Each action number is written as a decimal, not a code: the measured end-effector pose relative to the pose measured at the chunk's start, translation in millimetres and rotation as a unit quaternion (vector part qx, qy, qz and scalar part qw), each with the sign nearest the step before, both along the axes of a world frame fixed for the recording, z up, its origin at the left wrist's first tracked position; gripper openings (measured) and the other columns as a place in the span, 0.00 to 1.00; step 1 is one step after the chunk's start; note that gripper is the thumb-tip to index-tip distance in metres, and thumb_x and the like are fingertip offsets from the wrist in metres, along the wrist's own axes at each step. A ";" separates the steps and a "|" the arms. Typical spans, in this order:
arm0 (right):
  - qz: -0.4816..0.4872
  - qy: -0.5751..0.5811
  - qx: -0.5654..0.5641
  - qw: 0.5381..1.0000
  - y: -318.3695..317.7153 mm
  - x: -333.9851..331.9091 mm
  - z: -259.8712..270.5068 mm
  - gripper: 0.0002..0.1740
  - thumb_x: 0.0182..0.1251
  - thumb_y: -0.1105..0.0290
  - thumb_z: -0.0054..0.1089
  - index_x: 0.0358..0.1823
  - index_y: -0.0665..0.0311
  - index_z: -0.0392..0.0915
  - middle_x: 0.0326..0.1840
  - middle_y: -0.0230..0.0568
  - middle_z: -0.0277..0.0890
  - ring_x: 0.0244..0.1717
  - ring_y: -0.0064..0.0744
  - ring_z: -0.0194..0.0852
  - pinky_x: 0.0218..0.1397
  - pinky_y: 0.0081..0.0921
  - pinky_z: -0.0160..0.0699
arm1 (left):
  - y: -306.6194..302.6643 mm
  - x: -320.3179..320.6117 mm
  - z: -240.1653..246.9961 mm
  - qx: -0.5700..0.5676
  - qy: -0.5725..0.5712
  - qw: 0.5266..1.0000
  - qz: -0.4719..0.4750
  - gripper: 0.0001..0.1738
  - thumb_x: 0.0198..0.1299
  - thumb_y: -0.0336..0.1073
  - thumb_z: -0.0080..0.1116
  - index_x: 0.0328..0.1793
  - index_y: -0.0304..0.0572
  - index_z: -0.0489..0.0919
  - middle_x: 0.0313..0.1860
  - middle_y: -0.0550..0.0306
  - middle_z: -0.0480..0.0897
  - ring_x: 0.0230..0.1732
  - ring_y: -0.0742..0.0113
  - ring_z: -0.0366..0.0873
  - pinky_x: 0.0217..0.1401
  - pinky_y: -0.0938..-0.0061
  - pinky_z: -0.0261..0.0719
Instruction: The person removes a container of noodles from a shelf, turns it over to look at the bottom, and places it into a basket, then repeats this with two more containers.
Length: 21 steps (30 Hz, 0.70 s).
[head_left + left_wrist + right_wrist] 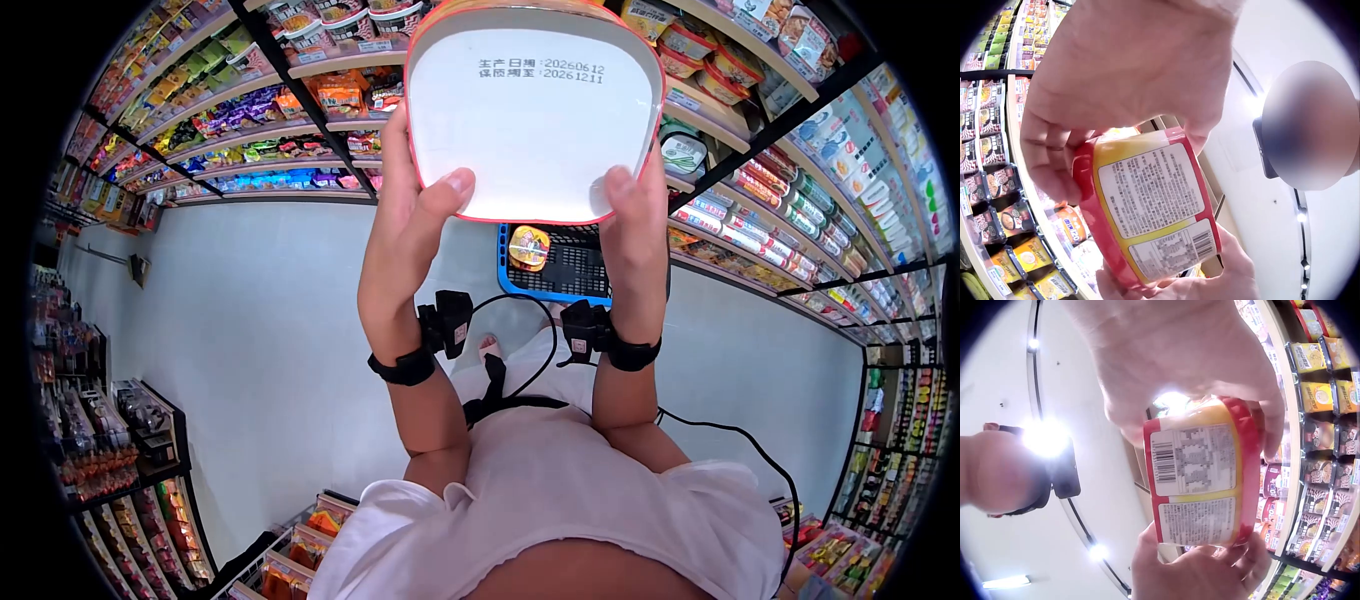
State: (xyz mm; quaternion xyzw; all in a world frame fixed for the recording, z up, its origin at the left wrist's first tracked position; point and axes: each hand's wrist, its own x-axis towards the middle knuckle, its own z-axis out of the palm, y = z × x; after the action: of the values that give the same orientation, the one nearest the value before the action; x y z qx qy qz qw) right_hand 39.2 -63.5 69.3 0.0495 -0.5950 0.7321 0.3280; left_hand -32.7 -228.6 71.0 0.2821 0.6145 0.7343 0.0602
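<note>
An instant noodle bowl (535, 140), red-rimmed and rounded-square, is held up in front of the shelves. Its white base, printed with two date lines, faces the head camera. My left hand (405, 225) grips its left side, thumb over the base edge, while my right hand (637, 225) grips the opposite side the same way. Both wrist views show the bowl's red and yellow side (1154, 200) with a text panel and a barcode (1163, 462). The lid is turned away from the head camera.
Below the bowl, a black and blue shopping basket (505, 270) stands on the pale floor with a yellow packaged item (529, 248) inside. Stocked shelves (270, 150) curve across the front; more racks (905, 430) stand at both sides. A cable (740, 430) hangs by the right arm.
</note>
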 end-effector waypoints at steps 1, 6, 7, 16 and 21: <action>-0.003 -0.007 -0.010 1.000 -1.4 0.2 -0.3 0.40 0.58 0.65 0.57 0.66 0.77 0.48 0.59 0.53 0.64 0.59 0.32 0.66 0.62 0.27 0.63 | -0.4 1.3 -2.3 -0.009 -0.014 1.000 0.007 0.41 0.59 0.50 0.52 0.72 0.35 0.52 0.60 0.43 0.68 0.61 0.59 0.66 0.63 0.69 0.64; 0.005 -0.014 0.013 1.000 -2.1 -0.8 -2.5 0.38 0.58 0.69 0.58 0.65 0.77 0.49 0.60 0.54 0.64 0.60 0.33 0.66 0.65 0.29 0.62 | 7.1 4.2 -1.1 0.053 -0.090 0.994 0.039 0.42 0.62 0.57 0.51 0.73 0.37 0.54 0.64 0.44 0.66 0.64 0.61 0.64 0.67 0.71 0.59; 0.007 -0.015 0.022 1.000 -3.0 -0.4 -2.9 0.38 0.57 0.69 0.58 0.65 0.76 0.50 0.60 0.54 0.64 0.60 0.33 0.66 0.64 0.29 0.62 | 8.0 3.4 -0.7 0.073 -0.067 0.994 0.055 0.42 0.62 0.57 0.51 0.73 0.37 0.54 0.64 0.45 0.66 0.64 0.62 0.64 0.67 0.71 0.60; -0.053 -0.024 0.049 0.997 -2.5 -4.6 -4.1 0.30 0.65 0.60 0.56 0.64 0.69 0.62 0.50 0.43 0.69 0.52 0.27 0.67 0.56 0.21 0.66 | 8.8 -1.1 -0.8 0.052 0.049 0.997 0.010 0.29 0.62 0.45 0.52 0.67 0.39 0.68 0.56 0.51 0.75 0.56 0.68 0.71 0.61 0.77 0.66; -0.071 -0.003 0.058 0.996 -6.2 -8.3 -5.8 0.26 0.64 0.60 0.57 0.60 0.67 0.69 0.46 0.38 0.69 0.47 0.23 0.67 0.52 0.18 0.66 | 9.8 -4.1 -2.6 0.073 0.049 0.996 0.016 0.27 0.62 0.43 0.52 0.65 0.38 0.69 0.55 0.51 0.75 0.55 0.69 0.72 0.59 0.78 0.66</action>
State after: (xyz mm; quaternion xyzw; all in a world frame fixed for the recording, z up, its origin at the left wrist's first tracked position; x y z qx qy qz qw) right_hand 31.0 -69.7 63.4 0.0241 -0.6395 0.6715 0.3737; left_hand -36.9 -218.8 68.4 0.3113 0.5662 0.7632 -0.0028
